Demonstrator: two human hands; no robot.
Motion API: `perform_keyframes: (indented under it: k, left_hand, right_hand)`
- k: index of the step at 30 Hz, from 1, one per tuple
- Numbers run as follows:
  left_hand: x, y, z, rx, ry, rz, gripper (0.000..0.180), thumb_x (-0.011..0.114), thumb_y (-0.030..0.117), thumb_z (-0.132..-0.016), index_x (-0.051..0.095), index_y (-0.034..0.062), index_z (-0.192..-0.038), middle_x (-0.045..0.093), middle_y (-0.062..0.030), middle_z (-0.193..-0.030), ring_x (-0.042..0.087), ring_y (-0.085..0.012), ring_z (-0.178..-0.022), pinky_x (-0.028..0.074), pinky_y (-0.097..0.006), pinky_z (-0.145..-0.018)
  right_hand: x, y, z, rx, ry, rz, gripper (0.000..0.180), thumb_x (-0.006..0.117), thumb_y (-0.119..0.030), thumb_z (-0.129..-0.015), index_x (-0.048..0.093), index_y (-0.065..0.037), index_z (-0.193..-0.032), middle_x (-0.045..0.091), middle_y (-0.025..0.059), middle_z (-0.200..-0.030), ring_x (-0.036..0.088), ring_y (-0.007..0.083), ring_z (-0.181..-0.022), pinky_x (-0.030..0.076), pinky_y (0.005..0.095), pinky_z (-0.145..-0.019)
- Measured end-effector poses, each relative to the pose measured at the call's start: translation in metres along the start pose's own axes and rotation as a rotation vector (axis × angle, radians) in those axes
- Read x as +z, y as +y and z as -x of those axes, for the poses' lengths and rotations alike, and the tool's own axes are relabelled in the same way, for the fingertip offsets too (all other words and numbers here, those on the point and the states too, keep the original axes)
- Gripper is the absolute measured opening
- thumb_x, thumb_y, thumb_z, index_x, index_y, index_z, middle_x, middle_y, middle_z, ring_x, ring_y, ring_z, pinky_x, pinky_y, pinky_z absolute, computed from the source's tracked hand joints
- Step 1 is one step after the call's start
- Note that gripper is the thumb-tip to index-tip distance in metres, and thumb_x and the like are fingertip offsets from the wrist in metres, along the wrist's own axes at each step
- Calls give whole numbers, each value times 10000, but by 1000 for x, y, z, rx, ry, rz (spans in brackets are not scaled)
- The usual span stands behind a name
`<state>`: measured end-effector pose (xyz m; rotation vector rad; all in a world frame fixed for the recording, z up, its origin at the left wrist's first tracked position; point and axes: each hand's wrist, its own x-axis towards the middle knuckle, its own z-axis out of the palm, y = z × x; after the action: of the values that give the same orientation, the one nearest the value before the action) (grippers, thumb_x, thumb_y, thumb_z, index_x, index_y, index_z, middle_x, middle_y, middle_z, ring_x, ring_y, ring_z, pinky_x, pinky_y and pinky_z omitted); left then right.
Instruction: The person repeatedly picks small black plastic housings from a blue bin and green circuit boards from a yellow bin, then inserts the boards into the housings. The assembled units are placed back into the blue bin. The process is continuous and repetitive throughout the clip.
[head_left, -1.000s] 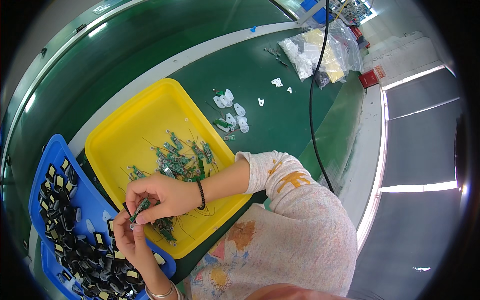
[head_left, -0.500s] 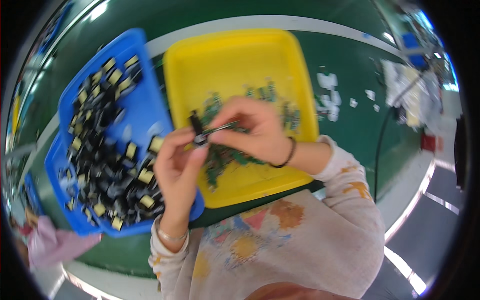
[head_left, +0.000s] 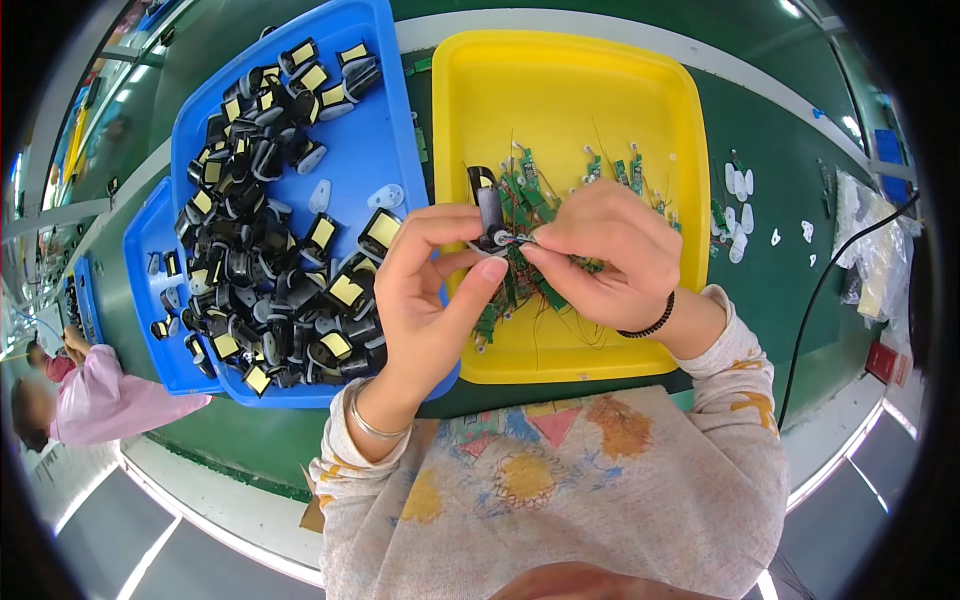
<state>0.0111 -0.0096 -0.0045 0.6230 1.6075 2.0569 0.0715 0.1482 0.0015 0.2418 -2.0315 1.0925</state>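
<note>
My left hand (head_left: pixel 430 290) grips a small black plastic housing (head_left: pixel 487 205) between thumb and fingers, above the near left part of the yellow tray (head_left: pixel 560 85). The housing stands roughly upright, with a small round grey part at its lower end. My right hand (head_left: pixel 615 255) is closed in a pinch close beside it, on thin wires (head_left: pixel 517 239) that run to that round part. Under both hands, green circuit boards (head_left: pixel 535 195) with fine wires lie in the yellow tray.
Left of the yellow tray, a blue tray (head_left: pixel 408 130) holds many black housings with yellow pads, overlapping another blue tray (head_left: pixel 150 215). Small white parts (head_left: pixel 740 215) and plastic bags (head_left: pixel 862 240) lie to the right, near a black cable (head_left: pixel 800 325). A person in pink (head_left: pixel 110 395) is at far left.
The trays have shifted right and up in the picture. A thin strip seen at my right fingertips before no longer shows; those fingers now pinch wires beside the housing. My left hand still holds the housing.
</note>
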Motion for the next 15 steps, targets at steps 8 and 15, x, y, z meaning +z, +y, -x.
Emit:
perform_keyframes:
  k: [8, 15]
  left_hand:
    - [0, 3, 1, 7, -16, 5, 244, 591, -66, -751, 509, -12, -975, 488, -104, -1053, 515, -146, -942, 478, -264, -764]
    - [-1, 6, 0, 0, -32, 117, 192, 552, -73, -784, 490, -28, -960, 487, -107, -1040, 500, -149, -954, 444, -257, -799]
  right_hand:
    - [6, -1, 0, -52, 15, 13, 166, 703, 33, -589, 603, -29, -706, 519, 60, -594, 513, 190, -495, 403, 258, -429]
    - [12, -6, 4, -18, 25, -12, 164, 697, 27, -593, 589, -43, -694, 518, 60, -600, 511, 197, -498, 407, 269, -439]
